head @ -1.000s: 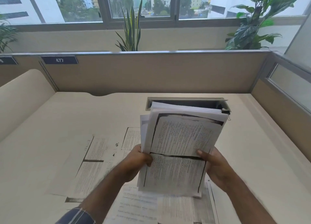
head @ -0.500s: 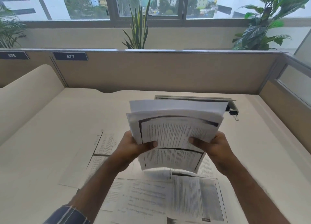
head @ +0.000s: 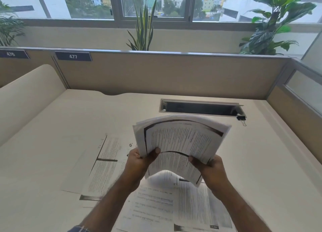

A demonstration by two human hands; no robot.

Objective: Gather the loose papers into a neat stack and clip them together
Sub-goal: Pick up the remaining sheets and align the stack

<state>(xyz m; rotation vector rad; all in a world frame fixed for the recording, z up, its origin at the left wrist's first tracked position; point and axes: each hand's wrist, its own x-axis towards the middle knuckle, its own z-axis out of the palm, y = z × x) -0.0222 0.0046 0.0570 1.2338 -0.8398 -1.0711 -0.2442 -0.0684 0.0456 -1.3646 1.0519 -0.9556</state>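
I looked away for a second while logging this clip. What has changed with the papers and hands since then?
Both hands, left hand and right hand, kept their grip and tipped the held sheaf of printed white papers away, bowing it. Unchanged: loose printed sheets on the beige desk, small black binder clip by the cable slot.

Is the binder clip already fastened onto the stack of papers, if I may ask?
No, the binder clip lies on the desk, apart from the stack of papers.

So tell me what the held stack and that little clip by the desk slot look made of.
Stack: thin matte printed paper; it bows between the left hand and right hand. Binder clip: probably black-coated metal with a bare wire handle; too small to be sure.
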